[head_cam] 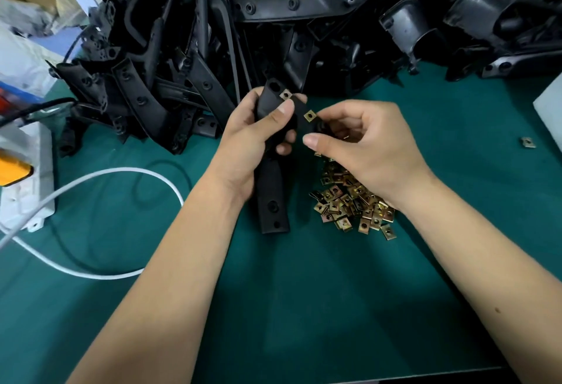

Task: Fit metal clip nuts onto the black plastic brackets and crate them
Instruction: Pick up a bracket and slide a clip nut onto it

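Green bench (121,246) carries loose nuts (352,204). Left hand (252,140) grips a bracket (270,189) upright, exposing its edge; right hand (365,146) pinches a nut (309,115) onto it.

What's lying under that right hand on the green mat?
A heap of brass-coloured clip nuts spreads out below the right hand. The hand and wrist cover the heap's upper part, so how far it reaches there cannot be seen.
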Tool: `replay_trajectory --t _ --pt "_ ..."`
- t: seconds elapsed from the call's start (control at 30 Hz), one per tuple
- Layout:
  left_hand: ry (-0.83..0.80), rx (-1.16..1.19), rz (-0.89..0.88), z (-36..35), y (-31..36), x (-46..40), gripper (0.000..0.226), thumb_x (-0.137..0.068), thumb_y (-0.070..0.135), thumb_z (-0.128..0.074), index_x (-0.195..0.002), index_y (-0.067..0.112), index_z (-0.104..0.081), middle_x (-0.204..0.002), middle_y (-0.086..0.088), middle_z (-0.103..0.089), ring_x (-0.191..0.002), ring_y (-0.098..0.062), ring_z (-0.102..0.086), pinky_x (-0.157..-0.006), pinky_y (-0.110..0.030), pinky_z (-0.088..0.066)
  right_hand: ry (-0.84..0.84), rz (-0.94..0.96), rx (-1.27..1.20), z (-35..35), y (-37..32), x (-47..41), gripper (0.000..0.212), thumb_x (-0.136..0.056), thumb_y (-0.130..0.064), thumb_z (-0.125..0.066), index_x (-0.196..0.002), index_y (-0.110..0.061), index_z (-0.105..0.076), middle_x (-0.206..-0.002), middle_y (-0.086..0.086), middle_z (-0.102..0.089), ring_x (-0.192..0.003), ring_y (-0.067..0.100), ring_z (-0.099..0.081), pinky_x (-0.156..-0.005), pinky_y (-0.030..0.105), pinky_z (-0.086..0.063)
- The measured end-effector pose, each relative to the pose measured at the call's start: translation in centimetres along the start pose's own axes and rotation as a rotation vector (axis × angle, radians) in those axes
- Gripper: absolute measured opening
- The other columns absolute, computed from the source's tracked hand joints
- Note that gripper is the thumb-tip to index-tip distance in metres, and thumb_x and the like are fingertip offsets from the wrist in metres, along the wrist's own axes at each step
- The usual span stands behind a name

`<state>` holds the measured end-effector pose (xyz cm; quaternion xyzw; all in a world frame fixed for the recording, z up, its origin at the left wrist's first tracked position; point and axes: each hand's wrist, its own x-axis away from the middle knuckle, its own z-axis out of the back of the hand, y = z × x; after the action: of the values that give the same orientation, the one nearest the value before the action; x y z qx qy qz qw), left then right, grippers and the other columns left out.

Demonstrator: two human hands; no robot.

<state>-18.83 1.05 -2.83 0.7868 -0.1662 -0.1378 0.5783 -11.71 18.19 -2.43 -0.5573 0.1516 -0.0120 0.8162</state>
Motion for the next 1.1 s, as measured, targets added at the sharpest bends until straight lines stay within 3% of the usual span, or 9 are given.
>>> replay_trajectory --t 0.27,0.53,0.6,0.67,0.77,0.9,1.1 --pt "-0.018 -0.11 -0.106 -0.8 0.0 0.4 0.032 -0.103 0.005 -0.057 -0.133 0.017 -0.053 -0.118 0.001 -0.07 -0.071 -0.012 -0.058 -0.055 -0.022 -0.04 0.099 0.065 0.124 -0.3 -0.3 0.1 0.018 -0.082 -0.041 -0.084 -0.087 -0.027 -0.075 -0.08 -0.013 -0.074 -0.082 0.006 -0.07 -0.076 0.029 -0.056" --pt "-0.043 -0.152 -0.076 -0.9 0.1 0.6 0.023 -0.105 0.011 -0.055 -0.128 0.013 -0.058 -0.111 -0.002 -0.07 -0.074 -0.016 -0.06 -0.057 -0.026 -0.045 0.071 0.12 0.121 -0.3 -0.3 0.1 0.008 -0.09 -0.03 -0.079 -0.085 -0.031 -0.072 -0.076 -0.029 -0.071 -0.079 -0.002 -0.069 -0.07 0.009 -0.047" --pt "-0.005 -0.162 -0.082 -1.1 0.0 0.6 0.022 -0.106 0.011 -0.054 -0.127 0.009 -0.061 -0.109 -0.003 -0.07 -0.08 -0.018 -0.064 -0.067 -0.03 -0.055 0.064 0.112 0.141 -0.4 -0.3 0.0 0.011 -0.09 -0.03 -0.079 -0.083 -0.034 -0.072 -0.078 -0.026 -0.073 -0.08 -0.001 -0.069 -0.07 0.011 -0.049" --pt "0.024 -0.209 -0.11 -1.1 0.0 0.6 0.022 -0.105 0.01 -0.056 -0.126 0.006 -0.062 -0.109 -0.003 -0.071 -0.094 -0.019 -0.065 -0.088 -0.037 -0.059 0.061 0.086 0.152 -0.6 0.0 -0.1 0.007 -0.09 -0.032 -0.079 -0.086 -0.03 -0.074 -0.077 -0.016 -0.074 -0.078 0.001 -0.069 -0.071 0.017 -0.052" --pt "0.052 -0.233 -0.126 -1.4 -0.1 0.8 0.024 -0.104 0.008 -0.057 -0.127 0.003 -0.062 -0.114 -0.004 -0.07 -0.111 -0.019 -0.062 -0.113 -0.053 -0.046 0.069 0.083 0.191 -0.9 0.2 0.0 0.013 -0.091 -0.033 -0.078 -0.093 -0.02 -0.074 -0.078 -0.011 -0.071 -0.076 0.005 -0.067 -0.068 0.016 -0.05" --pt "0.083 -0.208 -0.109 -1.5 0.1 1.0 0.026 -0.103 0.007 -0.058 -0.128 0.003 -0.062 -0.114 -0.004 -0.07 -0.111 -0.017 -0.063 -0.114 -0.053 -0.046 0.055 0.093 0.217 -0.9 0.1 0.0 0.015 -0.094 -0.032 -0.075 -0.095 -0.018 -0.071 -0.076 -0.012 -0.069 -0.076 0.004 -0.066 -0.063 0.009 -0.043" --pt "0.088 -0.195 -0.095 -1.8 0.4 1.1 0.024 -0.104 0.006 -0.057 -0.127 0.004 -0.061 -0.115 -0.006 -0.067 -0.111 -0.021 -0.06 -0.114 -0.059 -0.043 0.038 0.121 0.205 -0.8 -0.2 0.2 0.015 -0.096 -0.031 -0.073 -0.093 -0.018 -0.067 -0.074 -0.009 -0.068 -0.075 0.009 -0.065 -0.062 0.016 -0.047"
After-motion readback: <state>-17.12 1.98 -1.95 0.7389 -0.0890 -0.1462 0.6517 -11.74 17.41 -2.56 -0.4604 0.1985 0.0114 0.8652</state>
